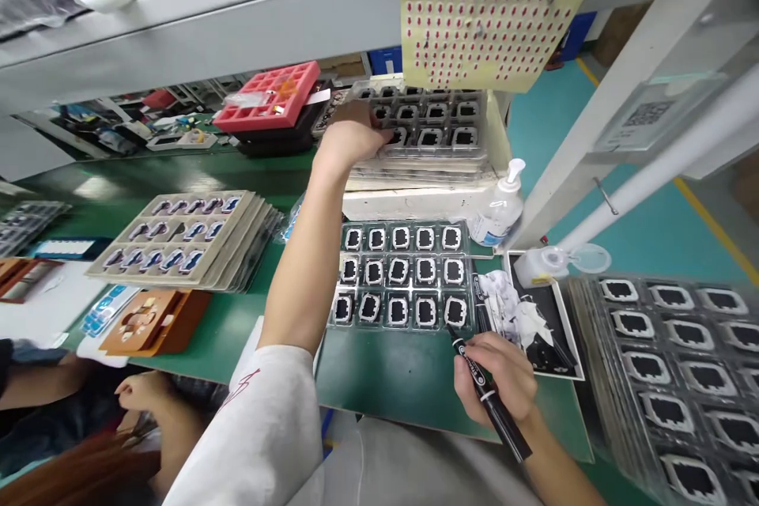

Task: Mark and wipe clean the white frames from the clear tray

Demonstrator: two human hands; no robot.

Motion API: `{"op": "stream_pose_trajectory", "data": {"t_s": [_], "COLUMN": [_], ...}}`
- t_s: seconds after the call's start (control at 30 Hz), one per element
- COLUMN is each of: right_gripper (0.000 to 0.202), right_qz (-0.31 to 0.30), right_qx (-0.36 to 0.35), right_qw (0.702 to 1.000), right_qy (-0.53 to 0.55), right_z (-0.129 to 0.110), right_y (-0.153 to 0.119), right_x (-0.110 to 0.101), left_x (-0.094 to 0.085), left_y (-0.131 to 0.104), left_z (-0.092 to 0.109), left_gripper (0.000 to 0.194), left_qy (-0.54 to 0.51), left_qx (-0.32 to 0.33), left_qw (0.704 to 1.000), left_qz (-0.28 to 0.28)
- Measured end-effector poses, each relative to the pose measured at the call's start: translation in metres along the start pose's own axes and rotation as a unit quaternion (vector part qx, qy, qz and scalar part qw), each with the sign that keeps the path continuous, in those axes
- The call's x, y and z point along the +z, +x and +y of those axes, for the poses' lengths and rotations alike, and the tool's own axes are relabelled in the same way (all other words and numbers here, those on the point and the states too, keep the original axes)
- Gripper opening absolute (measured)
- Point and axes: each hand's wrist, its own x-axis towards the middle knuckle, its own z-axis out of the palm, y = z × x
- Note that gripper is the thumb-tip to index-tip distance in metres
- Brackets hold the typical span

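My left hand reaches over the left end of a stack of clear trays at the back. Its thumb lies by a white-framed black part in the top tray; the other fingers are partly hidden and in shadow. In my right hand is a black marker pen, its tip by the lower right part of the nearer tray. That clear plastic tray lies flat before me, with rows of white-framed black square parts in its pockets.
A pump bottle and a box of crumpled paper stand right of the tray. Stacked trays fill the far right. Beige trays and a red tray sit left. A co-worker's hand shows lower left. A yellow sticker sheet hangs above.
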Motion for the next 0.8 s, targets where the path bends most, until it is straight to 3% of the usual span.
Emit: {"op": "stream_pose_trajectory", "data": {"t_s": [0.17, 0.3, 0.43, 0.57, 0.67, 0.8], "right_gripper": [0.015, 0.015, 0.015, 0.015, 0.016, 0.019], "right_qz": [0.000, -0.008, -0.007, -0.002, 0.000, -0.011], "right_qx": [0.000, 0.001, -0.001, -0.003, -0.006, 0.005], "right_qw": [1.000, 1.000, 1.000, 1.000, 1.000, 1.000], "right_qy": [0.003, 0.000, -0.001, -0.003, -0.002, 0.010], "right_z": [-0.001, -0.001, -0.001, -0.002, -0.001, 0.000], "right_y": [0.001, 0.003, 0.003, 0.006, 0.006, 0.000], "right_x": [0.001, -0.001, -0.002, -0.001, 0.000, -0.002], "left_x": [-0.016, -0.019, -0.007, 0.008, 0.012, 0.018], "left_y": [-0.004, -0.011, -0.019, -0.029, -0.056, -0.136], "left_z": [-0.011, -0.022, -0.031, -0.037, -0.038, -0.032], "left_gripper": [0.026, 0.029, 0.029, 0.031, 0.039, 0.032], "left_qy": [0.036, 0.011, -0.066, -0.163, -0.271, -0.394], "left_qx": [-0.006, -0.001, 0.019, 0.062, 0.082, 0.026], "left_qw": [0.999, 1.000, 0.996, 0.969, 0.938, 0.910], "left_qz": [-0.020, -0.025, 0.049, 0.174, 0.201, 0.123]}}
